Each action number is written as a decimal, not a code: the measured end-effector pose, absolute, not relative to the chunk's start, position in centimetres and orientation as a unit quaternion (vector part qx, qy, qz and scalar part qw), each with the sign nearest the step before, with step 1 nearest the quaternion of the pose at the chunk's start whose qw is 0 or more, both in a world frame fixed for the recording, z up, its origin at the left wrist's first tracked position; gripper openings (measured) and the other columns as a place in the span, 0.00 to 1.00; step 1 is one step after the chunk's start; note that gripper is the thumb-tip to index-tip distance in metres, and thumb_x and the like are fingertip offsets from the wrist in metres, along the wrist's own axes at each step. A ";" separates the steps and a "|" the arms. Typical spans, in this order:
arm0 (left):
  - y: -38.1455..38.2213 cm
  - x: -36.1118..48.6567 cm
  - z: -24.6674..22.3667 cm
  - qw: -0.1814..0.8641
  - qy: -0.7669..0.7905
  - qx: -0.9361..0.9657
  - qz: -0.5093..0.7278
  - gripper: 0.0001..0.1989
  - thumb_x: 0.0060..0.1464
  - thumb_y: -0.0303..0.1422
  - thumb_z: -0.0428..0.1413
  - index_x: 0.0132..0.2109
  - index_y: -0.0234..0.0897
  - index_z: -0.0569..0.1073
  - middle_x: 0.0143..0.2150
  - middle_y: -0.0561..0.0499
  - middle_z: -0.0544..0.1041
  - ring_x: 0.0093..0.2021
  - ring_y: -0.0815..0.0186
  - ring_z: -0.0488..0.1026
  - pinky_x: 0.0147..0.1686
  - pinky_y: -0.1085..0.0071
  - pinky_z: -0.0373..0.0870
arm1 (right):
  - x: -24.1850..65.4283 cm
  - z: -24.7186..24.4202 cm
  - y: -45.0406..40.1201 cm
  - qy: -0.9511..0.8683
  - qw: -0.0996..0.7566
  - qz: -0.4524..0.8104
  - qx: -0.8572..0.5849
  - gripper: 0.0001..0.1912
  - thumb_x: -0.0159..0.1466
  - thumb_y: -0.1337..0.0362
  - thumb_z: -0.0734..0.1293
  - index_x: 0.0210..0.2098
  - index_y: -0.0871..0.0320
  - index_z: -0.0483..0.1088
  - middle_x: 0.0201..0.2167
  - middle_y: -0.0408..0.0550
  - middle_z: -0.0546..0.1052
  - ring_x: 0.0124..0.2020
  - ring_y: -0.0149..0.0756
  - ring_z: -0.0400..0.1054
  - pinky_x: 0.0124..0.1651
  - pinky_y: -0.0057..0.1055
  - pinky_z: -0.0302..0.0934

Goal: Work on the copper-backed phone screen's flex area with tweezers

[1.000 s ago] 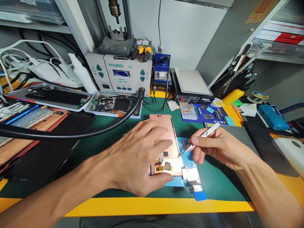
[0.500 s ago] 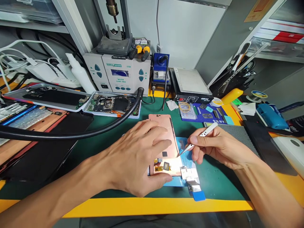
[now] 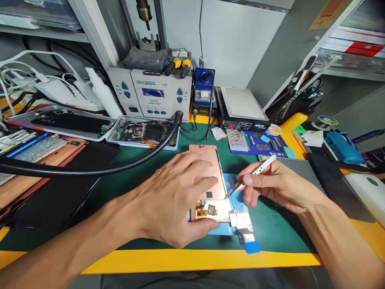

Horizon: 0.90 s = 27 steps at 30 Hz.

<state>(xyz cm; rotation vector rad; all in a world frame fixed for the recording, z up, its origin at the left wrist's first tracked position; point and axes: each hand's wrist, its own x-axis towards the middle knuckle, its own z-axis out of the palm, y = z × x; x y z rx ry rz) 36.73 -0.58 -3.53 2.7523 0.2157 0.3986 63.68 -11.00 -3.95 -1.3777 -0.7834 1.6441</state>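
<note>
Fingers spread apart above the green surface (image 3: 282,237), the left hand (image 3: 177,200) covers part of the pink panel (image 3: 220,188) lying over a blue sheet (image 3: 224,230), while the right hand (image 3: 278,186) pinches white tweezers (image 3: 261,167), their tips at the panel's right edge, near its small black square (image 3: 209,195).

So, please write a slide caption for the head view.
Right hand points tweezers at a copper-coloured panel while the left hand rests over it.
</note>
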 end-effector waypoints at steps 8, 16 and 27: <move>-0.5 36.9 -3.7 0.172 0.072 0.973 0.140 0.20 0.62 0.46 0.59 0.51 0.33 0.77 0.59 0.40 0.75 0.62 0.47 0.68 0.68 0.50 0.59 | 63.5 -3.7 -11.1 -0.335 0.409 0.636 -0.562 0.11 0.54 0.63 0.86 0.34 0.59 0.87 0.20 0.49 0.84 0.21 0.33 0.79 0.29 0.24 0.73; -0.6 36.7 -3.5 0.187 0.068 0.971 0.134 0.16 0.62 0.44 0.60 0.51 0.39 0.77 0.52 0.46 0.73 0.57 0.50 0.68 0.69 0.47 0.57 | 63.4 -3.7 -11.2 -0.359 0.406 0.626 -0.560 0.12 0.55 0.64 0.86 0.36 0.60 0.86 0.20 0.48 0.84 0.21 0.33 0.78 0.29 0.27 0.71; -0.7 37.2 -3.1 0.190 0.079 0.969 0.138 0.14 0.62 0.44 0.61 0.50 0.43 0.78 0.52 0.47 0.77 0.62 0.48 0.69 0.74 0.47 0.54 | 62.7 -3.7 -11.4 -0.363 0.413 0.614 -0.566 0.15 0.53 0.59 0.86 0.34 0.61 0.85 0.18 0.45 0.82 0.19 0.33 0.75 0.29 0.31 0.70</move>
